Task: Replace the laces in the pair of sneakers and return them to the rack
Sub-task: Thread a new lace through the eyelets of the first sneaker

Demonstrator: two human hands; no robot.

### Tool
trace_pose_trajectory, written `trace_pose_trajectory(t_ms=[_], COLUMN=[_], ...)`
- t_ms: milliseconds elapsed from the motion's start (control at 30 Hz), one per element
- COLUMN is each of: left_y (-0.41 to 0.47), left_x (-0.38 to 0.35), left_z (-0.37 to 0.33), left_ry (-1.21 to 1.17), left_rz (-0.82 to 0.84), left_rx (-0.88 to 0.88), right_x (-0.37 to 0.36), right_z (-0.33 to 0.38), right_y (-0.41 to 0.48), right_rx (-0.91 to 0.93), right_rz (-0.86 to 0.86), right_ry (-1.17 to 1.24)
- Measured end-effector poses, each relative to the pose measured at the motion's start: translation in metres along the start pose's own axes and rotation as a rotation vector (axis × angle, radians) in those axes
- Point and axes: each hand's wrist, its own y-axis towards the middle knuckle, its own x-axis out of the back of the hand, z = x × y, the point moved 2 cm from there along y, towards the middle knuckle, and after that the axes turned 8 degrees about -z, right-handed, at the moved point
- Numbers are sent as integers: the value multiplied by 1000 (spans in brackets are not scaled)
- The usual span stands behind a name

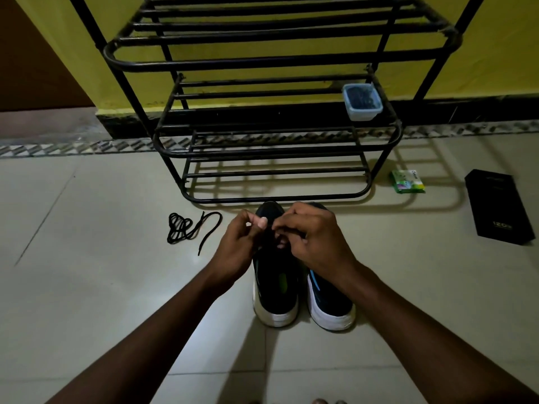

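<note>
A black lace (267, 239) is pinched by the left hand (239, 246) and right hand (315, 240) above the left sneaker (277, 287). The right sneaker (329, 301) is stood under the right hand, with the rack (262, 147) just beyond.

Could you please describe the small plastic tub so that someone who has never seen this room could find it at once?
Start at the black shoe rack against the yellow wall. At the right end of its second shelf up sits the small clear tub with something dark inside. It alone is on the rack; the green packet and the black box lie on the floor.
</note>
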Motion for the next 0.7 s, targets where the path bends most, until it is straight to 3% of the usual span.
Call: trace_pose_trajectory(t_ms=[100,267,533,700], left_y=[-1,2,10,11], left_x=[-5,-12,-7,-8], left_z=[-2,3,14,17], left_ry=[11,-44,148,6], left_rz=[77,120,132,130], left_rx=[-20,-16,-167,-116], right_x=[-1,-5,-9,-10], right_z=[-4,-18,-27,-32], right_y=[0,0,-4,-4], right_rx=[-79,-418,-514,-562], right_rz=[-64,-95,57,47], right_ry=[3,150,268,318])
